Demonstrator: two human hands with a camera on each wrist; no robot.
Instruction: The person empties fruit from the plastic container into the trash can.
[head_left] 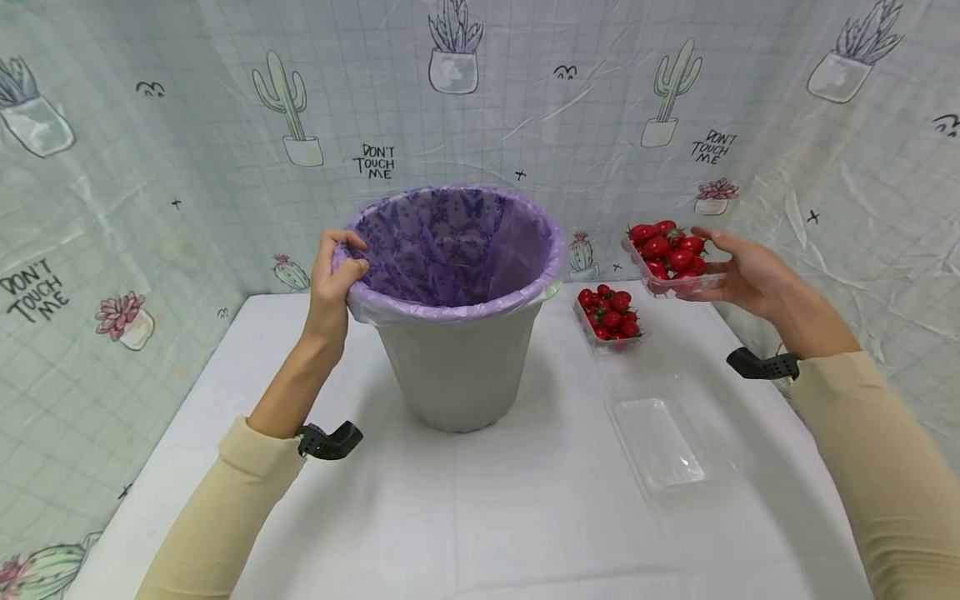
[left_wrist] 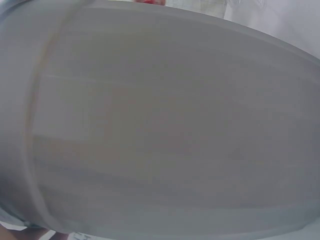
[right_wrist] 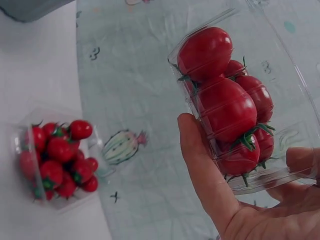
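Observation:
My left hand (head_left: 332, 279) grips the left side of the rim of a grey-white trash bin (head_left: 457, 367), thumb curled over the edge. A purple patterned trash bag (head_left: 450, 312) lines the bin and folds over its rim. The bin's wall (left_wrist: 170, 120) fills most of the left wrist view. My right hand (head_left: 761, 275) holds a clear plastic box (right_wrist: 255, 184) of cherry tomatoes (right_wrist: 225, 107) up above the table's right side, fingers around its end. A second clear box of cherry tomatoes (head_left: 611, 314) sits on the table below it, right of the bin.
A clear plastic container (head_left: 660, 442) lies on the white table (head_left: 450, 517) at the right, nearer me. Behind the table hangs a printed cloth (head_left: 480, 125) with cacti, and it also runs along both sides.

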